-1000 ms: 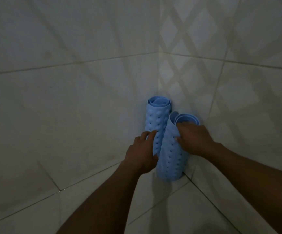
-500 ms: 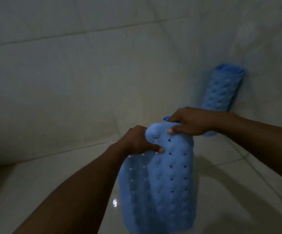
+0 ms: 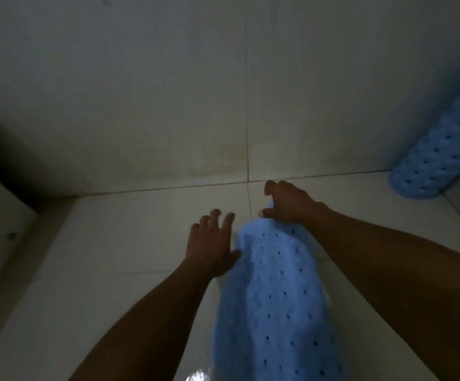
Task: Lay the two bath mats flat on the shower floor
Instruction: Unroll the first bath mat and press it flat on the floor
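The mat (image 3: pixel 275 298), gripped at its far end by the curled right hand (image 3: pixel 289 202), is to be lowered onto the floor (image 3: pixel 129 243) far end first. It is then pressed flat by the left hand (image 3: pixel 209 243), whose spread fingers hold nothing beside its left edge. Compared with half a second earlier, the left hand's pinch is released; the second mat (image 3: pixel 440 149) remains rolled in the right corner.

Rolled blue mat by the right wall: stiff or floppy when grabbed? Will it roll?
Likely floppy once loosened: the matching unrolled mat sags from the right hand. While coiled, the rolled mat is a cylinder, so it may roll if tipped. Its bumpy surface probably resists slipping.
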Motion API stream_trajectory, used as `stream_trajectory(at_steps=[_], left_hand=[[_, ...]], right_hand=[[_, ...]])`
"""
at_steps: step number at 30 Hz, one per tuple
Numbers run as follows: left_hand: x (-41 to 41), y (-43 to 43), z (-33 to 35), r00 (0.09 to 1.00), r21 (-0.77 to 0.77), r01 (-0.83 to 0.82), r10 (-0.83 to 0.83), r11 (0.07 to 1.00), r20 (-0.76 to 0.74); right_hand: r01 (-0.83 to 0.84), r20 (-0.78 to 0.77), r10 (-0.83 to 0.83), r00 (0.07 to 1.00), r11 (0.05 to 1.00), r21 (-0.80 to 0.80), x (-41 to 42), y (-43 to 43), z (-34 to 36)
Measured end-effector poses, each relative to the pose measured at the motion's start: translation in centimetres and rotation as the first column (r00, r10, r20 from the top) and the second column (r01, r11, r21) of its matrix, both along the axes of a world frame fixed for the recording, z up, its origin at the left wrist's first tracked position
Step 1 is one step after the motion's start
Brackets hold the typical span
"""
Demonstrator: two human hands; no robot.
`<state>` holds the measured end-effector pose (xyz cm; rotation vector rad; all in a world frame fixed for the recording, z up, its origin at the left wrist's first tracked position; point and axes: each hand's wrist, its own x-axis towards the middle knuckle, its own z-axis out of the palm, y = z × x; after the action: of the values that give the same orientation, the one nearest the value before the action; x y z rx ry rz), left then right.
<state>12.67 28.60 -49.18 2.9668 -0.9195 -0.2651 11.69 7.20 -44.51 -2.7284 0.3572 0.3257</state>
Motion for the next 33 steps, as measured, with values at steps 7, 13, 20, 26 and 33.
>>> stream_trajectory(at_steps=[7,13,20,26,33], left_hand=[[-7.1,1.3,-9.8,0.89,0.153,0.226,-0.14,0.962,-0.435],[-7.8,3.4,-9.6,0.956,0.309,0.18,-0.092,0.934,-0.279],[-6.6,7.2,-7.5,0.949,0.409,-0.182,0.269,0.894,-0.167],[-11.1,2.9,-11.6,0.864,0.135,-0.332,0.358,0.934,-0.354],[-12.0,2.0,-12.8,0.878,0.155,-0.363,0.393,0.919,-0.274]], right_hand=[[0.481,0.073,-0.486,0.871,0.874,0.073,-6.0,0.4,-7.6],[0.749,0.022,-0.75,0.661,0.662,0.044,-9.9,1.2,-10.2],[0.662,-0.389,-0.539,0.747,0.653,0.367,-11.1,2.9,-12.8],[0.621,-0.259,-0.565,0.783,0.691,0.37,-11.7,3.8,-10.5],[0.689,-0.266,-0.652,0.71,0.564,0.456,-13.7,-0.2,-10.0]])
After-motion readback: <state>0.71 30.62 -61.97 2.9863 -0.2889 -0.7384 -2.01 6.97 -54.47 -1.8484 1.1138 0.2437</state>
